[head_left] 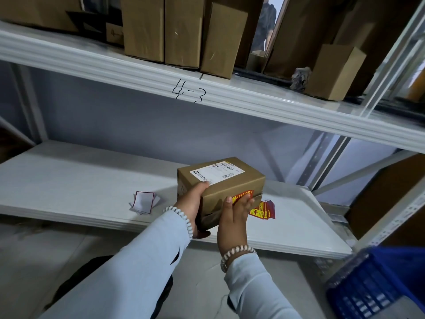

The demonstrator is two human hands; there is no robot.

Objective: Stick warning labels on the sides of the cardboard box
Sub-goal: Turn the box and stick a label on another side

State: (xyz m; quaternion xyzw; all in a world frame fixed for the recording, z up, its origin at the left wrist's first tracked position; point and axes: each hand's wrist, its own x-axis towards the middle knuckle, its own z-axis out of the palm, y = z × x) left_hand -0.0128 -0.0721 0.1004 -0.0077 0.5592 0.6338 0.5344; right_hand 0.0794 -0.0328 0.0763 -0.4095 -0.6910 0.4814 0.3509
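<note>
Brown and rectangular, the small cardboard box [220, 187] with a white shipping label on top sat at the front edge of the white metal shelf [69, 180], tilted in your hands. Your left hand [192, 203] had its grip closed around the box's left end. Your right hand [234, 217] lay flat, fingers extended, pressing the red "KEEP DRY" warning label [243, 195] onto the near side. Red warning stickers [263, 210] lay just right of the box; peeled white backing papers [144, 202] lay to its left, beyond them open shelf.
</note>
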